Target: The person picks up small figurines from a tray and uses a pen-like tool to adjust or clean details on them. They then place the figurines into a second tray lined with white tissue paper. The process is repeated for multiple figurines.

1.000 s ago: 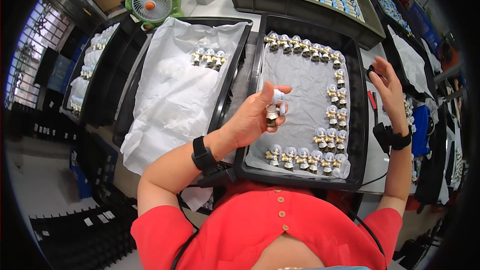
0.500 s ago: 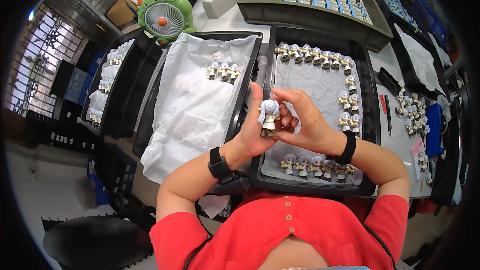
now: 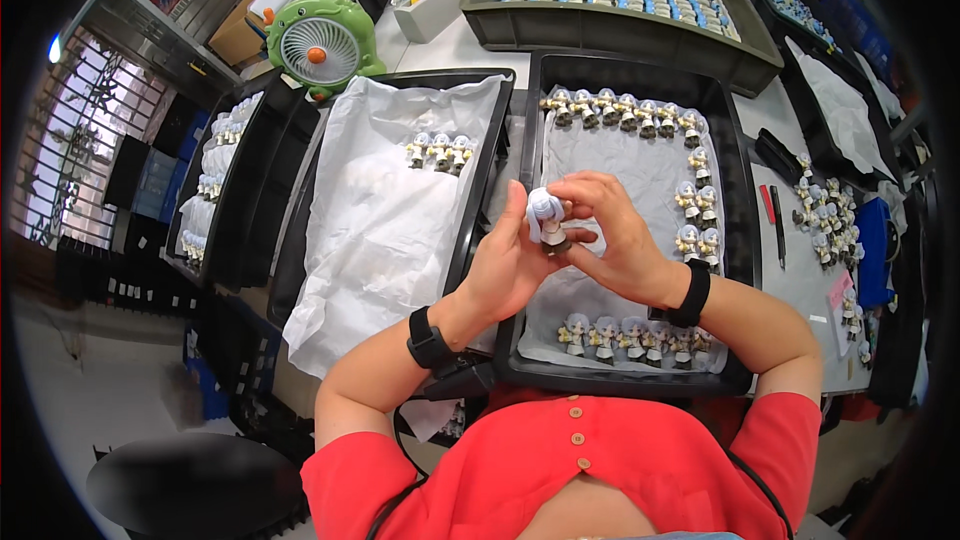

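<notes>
Pale flat table (image 3: 797,292), barred window (image 3: 92,140) at left | small figurine (image 3: 546,212): pale-blue hair, white garment, dark base | left hand (image 3: 503,258), right hand (image 3: 628,252): fingers gripping it

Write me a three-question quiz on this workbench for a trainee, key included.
1. True or false: the green fan stands to the right of the olive bin.
2. How many figurines are in the black tray lined with white paper, just left of the hands? A) two B) three C) six
3. Fill in: the held figurine, between the left hand and the right hand, has its head toward the ____ of the picture.

Key: 1. False, it stands to the left. 2. B. 3. Top.
</notes>
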Available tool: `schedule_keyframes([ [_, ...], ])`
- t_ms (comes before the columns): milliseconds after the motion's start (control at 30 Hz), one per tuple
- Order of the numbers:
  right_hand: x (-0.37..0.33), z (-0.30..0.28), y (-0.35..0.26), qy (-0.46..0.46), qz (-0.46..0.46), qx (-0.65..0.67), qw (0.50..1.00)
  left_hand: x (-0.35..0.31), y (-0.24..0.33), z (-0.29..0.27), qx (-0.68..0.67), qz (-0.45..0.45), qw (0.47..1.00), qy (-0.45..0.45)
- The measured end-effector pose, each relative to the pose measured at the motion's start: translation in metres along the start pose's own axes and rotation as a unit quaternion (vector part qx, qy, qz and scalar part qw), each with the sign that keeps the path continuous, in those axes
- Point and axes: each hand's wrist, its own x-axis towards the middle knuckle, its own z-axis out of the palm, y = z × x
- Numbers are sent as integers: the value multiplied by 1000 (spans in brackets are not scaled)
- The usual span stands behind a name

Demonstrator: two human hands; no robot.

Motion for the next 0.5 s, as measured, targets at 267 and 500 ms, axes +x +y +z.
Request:
schedule_keyframes([
  [267,4,-6,1,5,-59,-59,996,4,0,-11,64,56,995,-56],
  [500,5,-7,2,31,-57,-74,995,1,5,-8,75,87,993,-38],
])
